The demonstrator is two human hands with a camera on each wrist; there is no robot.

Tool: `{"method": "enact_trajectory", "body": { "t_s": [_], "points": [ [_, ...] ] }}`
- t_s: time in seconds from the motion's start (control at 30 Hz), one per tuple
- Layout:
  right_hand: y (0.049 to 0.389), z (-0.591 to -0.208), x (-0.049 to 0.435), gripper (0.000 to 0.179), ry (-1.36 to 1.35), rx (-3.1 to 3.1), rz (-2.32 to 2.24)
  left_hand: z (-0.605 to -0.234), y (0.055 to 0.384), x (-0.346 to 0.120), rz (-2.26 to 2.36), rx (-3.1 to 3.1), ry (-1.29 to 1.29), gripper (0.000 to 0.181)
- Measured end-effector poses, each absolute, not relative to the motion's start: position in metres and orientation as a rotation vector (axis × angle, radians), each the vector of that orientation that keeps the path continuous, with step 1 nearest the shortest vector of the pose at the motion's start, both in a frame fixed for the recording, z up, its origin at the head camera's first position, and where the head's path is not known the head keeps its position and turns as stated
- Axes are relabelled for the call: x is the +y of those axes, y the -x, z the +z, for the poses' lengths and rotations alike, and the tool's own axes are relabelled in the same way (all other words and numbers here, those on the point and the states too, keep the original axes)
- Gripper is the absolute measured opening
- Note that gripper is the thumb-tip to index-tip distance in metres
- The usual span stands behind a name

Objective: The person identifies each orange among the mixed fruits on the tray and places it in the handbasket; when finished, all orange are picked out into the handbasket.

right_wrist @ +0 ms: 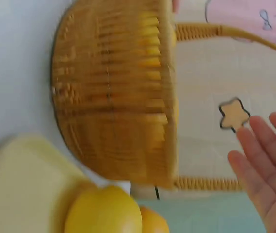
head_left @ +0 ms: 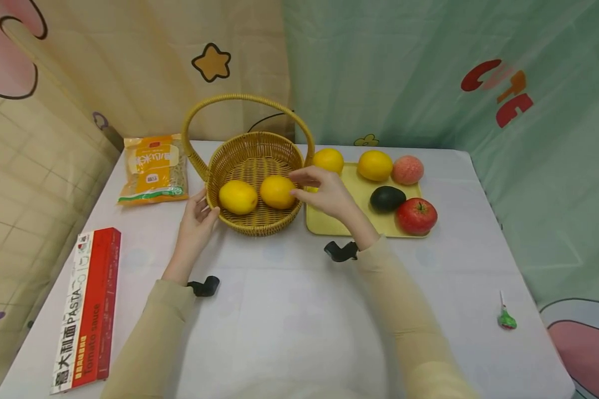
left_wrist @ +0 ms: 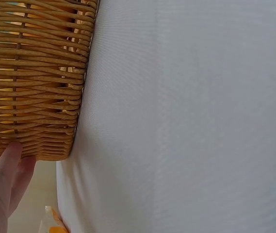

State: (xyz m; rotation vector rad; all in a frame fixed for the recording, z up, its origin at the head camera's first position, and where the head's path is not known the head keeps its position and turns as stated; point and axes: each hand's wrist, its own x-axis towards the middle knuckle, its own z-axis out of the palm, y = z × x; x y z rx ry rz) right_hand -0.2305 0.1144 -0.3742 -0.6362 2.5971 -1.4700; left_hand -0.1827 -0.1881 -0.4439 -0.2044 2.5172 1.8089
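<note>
A round wicker basket (head_left: 257,227) with a tall arched handle stands on the table, holding two lemons, a left one (head_left: 238,197) and a right one (head_left: 278,192). My left hand (head_left: 196,224) touches the basket's left side with fairly straight fingers; the left wrist view shows fingertips against the wicker (left_wrist: 36,92). Over the basket's right rim is my right hand (head_left: 324,191), its fingertips near the right lemon. In the right wrist view that hand (right_wrist: 268,170) has its fingers spread and nothing in it.
Right of the basket, a yellow tray (head_left: 349,224) bears lemons (head_left: 375,165), a peach (head_left: 407,169), an avocado (head_left: 386,199) and a red apple (head_left: 416,216). At left lie an orange food bag (head_left: 155,169) and a pasta box (head_left: 87,310). A lollipop (head_left: 506,318) lies far right.
</note>
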Motion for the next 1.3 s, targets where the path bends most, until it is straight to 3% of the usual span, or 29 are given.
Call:
{"method": "enact_trajectory", "body": {
  "t_s": [0.17, 0.5, 1.3],
  "points": [
    [0.237, -0.367, 0.149, 0.034, 0.484, 2.577, -1.639, -0.444, 0.182, -0.19, 1.798, 2.52, 0.234, 0.064],
    [0.273, -0.379, 0.19, 0.045, 0.227, 2.647, -1.655, -0.447, 0.181, -0.191, 1.797, 2.509, 0.239, 0.064],
    [0.327, -0.419, 0.187, 0.083, 0.141, 2.563, -1.318, -0.45, 0.184, -0.19, 1.821, 2.494, 0.219, 0.063]
  ]
}}
